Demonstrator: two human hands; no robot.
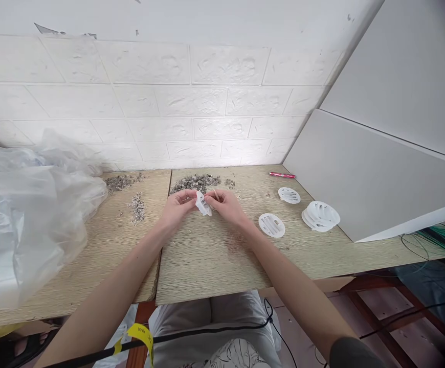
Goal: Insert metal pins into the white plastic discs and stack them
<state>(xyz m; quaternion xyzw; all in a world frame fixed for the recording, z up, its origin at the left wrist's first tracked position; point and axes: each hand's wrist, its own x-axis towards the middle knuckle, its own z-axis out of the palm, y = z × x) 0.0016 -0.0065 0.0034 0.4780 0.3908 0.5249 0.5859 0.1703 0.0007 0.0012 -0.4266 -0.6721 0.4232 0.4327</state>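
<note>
A small white plastic part (202, 204) is held up over the middle of the table, between both hands. My left hand (178, 207) pinches its left side with thumb and fingers. From the other side, my right hand (224, 204) presses on it with its thumb, fingers curled. Whether the right fingers also hold a tiny metal piece is too small to tell. Just behind the hands lies a heap of small metal pieces (195, 182). To the right rest a round slotted white disc (272, 225), another such disc (289, 195) and a stack of them (321, 215).
A large clear plastic bag (34, 214) covers the table's left side. Beside it are more small metal pieces (118, 183) and a lighter scatter (137, 208). A red pen (282, 175) lies near the wall. A grey panel (379, 168) stands at right, with green wires (443, 237) beyond.
</note>
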